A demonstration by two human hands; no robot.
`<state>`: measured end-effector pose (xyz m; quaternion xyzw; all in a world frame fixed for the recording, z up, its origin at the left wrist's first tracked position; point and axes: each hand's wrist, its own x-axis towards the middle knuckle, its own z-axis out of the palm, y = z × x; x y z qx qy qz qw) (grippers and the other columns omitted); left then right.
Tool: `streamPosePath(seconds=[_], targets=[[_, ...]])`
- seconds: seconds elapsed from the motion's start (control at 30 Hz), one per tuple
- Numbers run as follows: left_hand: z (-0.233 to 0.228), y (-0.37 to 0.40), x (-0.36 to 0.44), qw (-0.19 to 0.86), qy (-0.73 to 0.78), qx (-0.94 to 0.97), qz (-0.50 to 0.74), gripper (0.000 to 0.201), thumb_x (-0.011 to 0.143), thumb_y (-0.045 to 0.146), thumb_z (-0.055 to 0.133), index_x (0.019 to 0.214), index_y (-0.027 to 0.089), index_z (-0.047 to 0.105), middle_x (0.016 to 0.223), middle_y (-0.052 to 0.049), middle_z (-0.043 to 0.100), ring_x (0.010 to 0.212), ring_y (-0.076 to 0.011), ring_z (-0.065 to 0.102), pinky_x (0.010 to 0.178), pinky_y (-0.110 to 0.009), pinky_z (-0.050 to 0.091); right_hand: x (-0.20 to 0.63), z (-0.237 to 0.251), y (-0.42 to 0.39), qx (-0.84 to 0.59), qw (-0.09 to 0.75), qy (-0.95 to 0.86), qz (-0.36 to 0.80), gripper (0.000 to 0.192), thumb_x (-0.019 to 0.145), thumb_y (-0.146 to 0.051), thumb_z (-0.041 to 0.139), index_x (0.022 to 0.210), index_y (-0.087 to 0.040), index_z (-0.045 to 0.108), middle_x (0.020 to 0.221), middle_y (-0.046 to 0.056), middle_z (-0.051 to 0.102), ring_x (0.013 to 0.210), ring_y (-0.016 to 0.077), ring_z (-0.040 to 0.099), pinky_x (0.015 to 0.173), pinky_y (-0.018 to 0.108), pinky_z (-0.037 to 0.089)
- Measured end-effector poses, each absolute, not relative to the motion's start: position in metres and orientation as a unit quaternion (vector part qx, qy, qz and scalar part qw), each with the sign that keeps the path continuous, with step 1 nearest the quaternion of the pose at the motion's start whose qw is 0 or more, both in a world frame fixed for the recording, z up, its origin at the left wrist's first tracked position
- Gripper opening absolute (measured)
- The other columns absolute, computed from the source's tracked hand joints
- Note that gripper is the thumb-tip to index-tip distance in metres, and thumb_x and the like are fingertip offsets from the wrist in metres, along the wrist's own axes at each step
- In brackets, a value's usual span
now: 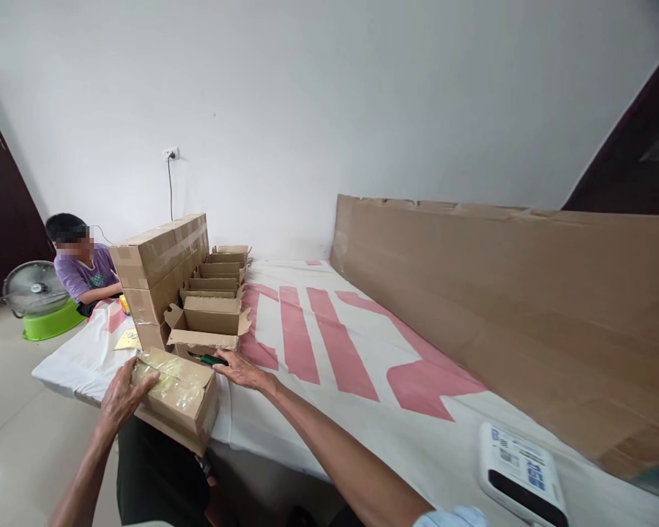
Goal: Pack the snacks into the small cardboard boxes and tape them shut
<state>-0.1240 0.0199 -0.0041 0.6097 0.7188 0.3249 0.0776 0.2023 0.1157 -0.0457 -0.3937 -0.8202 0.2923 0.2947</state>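
A taped cardboard box (179, 391) sits tilted at the table's front edge, above my knees. My left hand (125, 391) grips its left end, thumb on top and the other fingers partly hidden at the side. My right hand (242, 368) is closed around a green-handled cutter (213, 359), just beyond the box's far right corner. The cutter's dark tip points left, over the box's far edge. Clear, yellowish tape runs across the top of the box. Right behind it stands an open cardboard box (209, 322) with its flaps up.
Closed boxes form a stacked wall (159, 282) at left, beside a row of open boxes (220, 271). A large cardboard sheet (505, 307) leans along the right. A white device (521, 468) lies front right. Beyond the stack sits a person (85, 271) near a fan (36, 289).
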Motion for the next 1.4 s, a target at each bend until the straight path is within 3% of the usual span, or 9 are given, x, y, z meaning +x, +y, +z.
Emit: streamPosePath(seconds=[0.1,0.2,0.43,0.57,0.7,0.83,1.0,1.4], targets=[[-0.012,0.01,-0.101,0.056,0.723,0.617,0.306,0.075,0.091,0.074,0.058,0.146,0.023,0.058,0.14,-0.016,0.072,0.13,-0.0391,0.068,0.108,-0.048,0.053,0.234,-0.049,0.095,-0.404,0.285,-0.811,0.313,0.012,0.098,-0.032,0.06,0.099,-0.022,0.066,0.094,0.003,0.075,0.085,0.0217,0.069,0.073,0.03,0.05],[-0.016,0.0,-0.076,0.045,0.717,0.624,0.308,0.066,0.099,0.069,0.05,0.147,0.024,0.054,0.147,-0.016,0.067,0.135,-0.0381,0.065,0.111,-0.05,0.05,0.271,-0.062,0.065,-0.416,0.311,-0.774,0.362,0.02,0.102,-0.042,0.057,0.099,-0.023,0.063,0.088,0.001,0.071,0.08,0.0203,0.067,0.071,0.031,0.048],[-0.022,-0.021,-0.01,0.115,0.635,0.676,0.357,0.061,0.099,0.061,0.055,0.146,0.023,0.057,0.147,-0.016,0.068,0.135,-0.0376,0.065,0.112,-0.052,0.052,0.318,-0.089,0.013,-0.445,0.487,-0.607,0.443,0.053,0.09,-0.075,0.067,0.099,-0.023,0.066,0.1,0.007,0.074,0.083,0.024,0.07,0.074,0.036,0.053],[-0.024,-0.02,0.012,0.187,0.559,0.695,0.412,0.057,0.096,0.058,0.058,0.139,0.021,0.064,0.139,-0.016,0.072,0.124,-0.0339,0.07,0.108,-0.05,0.055,0.327,-0.091,0.008,-0.49,0.567,-0.51,0.423,0.06,0.083,-0.082,0.069,0.093,-0.023,0.064,0.086,0.005,0.072,0.078,0.0244,0.067,0.07,0.035,0.052],[-0.02,-0.01,0.015,0.323,0.526,0.671,0.411,0.063,0.092,0.064,0.059,0.136,0.02,0.069,0.133,-0.016,0.074,0.096,-0.0267,0.073,0.081,-0.04,0.062,0.336,-0.09,0.011,-0.507,0.604,-0.464,0.404,0.06,0.079,-0.081,0.073,0.094,-0.023,0.067,0.082,0.004,0.072,0.079,0.0259,0.067,0.067,0.034,0.049],[-0.017,0.003,0.01,0.403,0.515,0.634,0.412,0.066,0.082,0.068,0.069,0.128,0.021,0.075,0.128,-0.014,0.077,0.093,-0.0256,0.071,0.069,-0.032,0.059,0.337,-0.093,0.013,-0.504,0.623,-0.447,0.398,0.057,0.078,-0.076,0.075,0.094,-0.023,0.068,0.083,0.004,0.073,0.077,0.0255,0.066,0.068,0.034,0.049],[-0.015,0.014,0.004,0.435,0.502,0.63,0.401,0.06,0.073,0.063,0.078,0.114,0.02,0.082,0.12,-0.013,0.077,0.088,-0.0239,0.068,0.07,-0.033,0.059,0.335,-0.099,0.015,-0.501,0.633,-0.43,0.403,0.053,0.077,-0.072,0.078,0.095,-0.023,0.068,0.082,0.003,0.073,0.075,0.024,0.065,0.067,0.034,0.05],[0.004,0.014,0.002,0.474,0.511,0.611,0.376,0.058,0.065,0.06,0.086,0.108,0.021,0.083,0.107,-0.009,0.08,0.092,-0.0273,0.069,0.076,-0.036,0.058,0.331,-0.106,0.012,-0.477,0.661,-0.435,0.384,0.044,0.083,-0.065,0.074,0.099,-0.025,0.067,0.088,0.003,0.072,0.081,0.0238,0.065,0.072,0.034,0.051]])
